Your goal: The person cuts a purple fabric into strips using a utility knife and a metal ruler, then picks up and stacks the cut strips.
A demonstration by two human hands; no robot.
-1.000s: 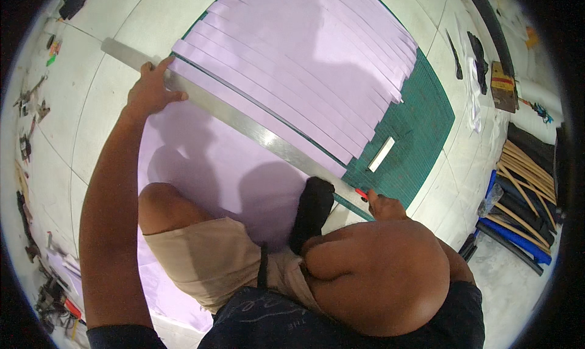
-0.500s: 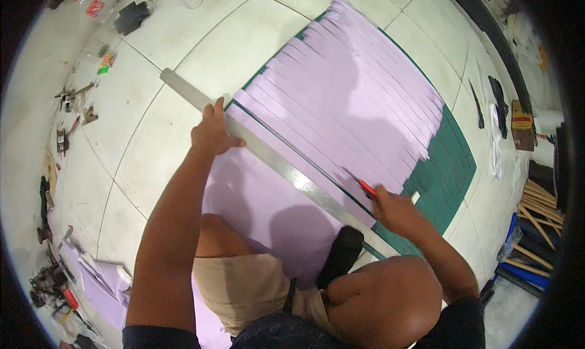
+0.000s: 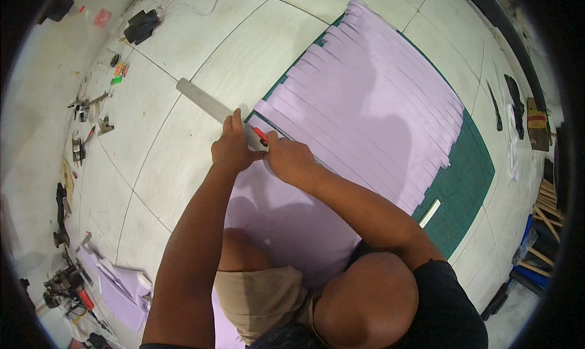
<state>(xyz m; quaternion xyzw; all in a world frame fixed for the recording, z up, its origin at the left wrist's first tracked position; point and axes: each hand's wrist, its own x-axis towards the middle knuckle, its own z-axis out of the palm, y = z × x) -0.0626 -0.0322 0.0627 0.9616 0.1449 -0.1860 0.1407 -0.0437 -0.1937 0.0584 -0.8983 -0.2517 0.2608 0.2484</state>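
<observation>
Seemingly soft and limp, lilac sheeting (image 3: 378, 111) spreads from seven to one o'clock.
Toward ten, the splayed left hand (image 3: 231, 147) presses a likely stiff metal ruler (image 3: 204, 99), best pinned flat; close beside, the right hand (image 3: 291, 160) clasps a light-looking red cutter (image 3: 261, 135).

The fabric (image 3: 390, 99) is lilac, the cutter (image 3: 260, 134) red, the mat (image 3: 466, 181) green with fine lines.
</observation>
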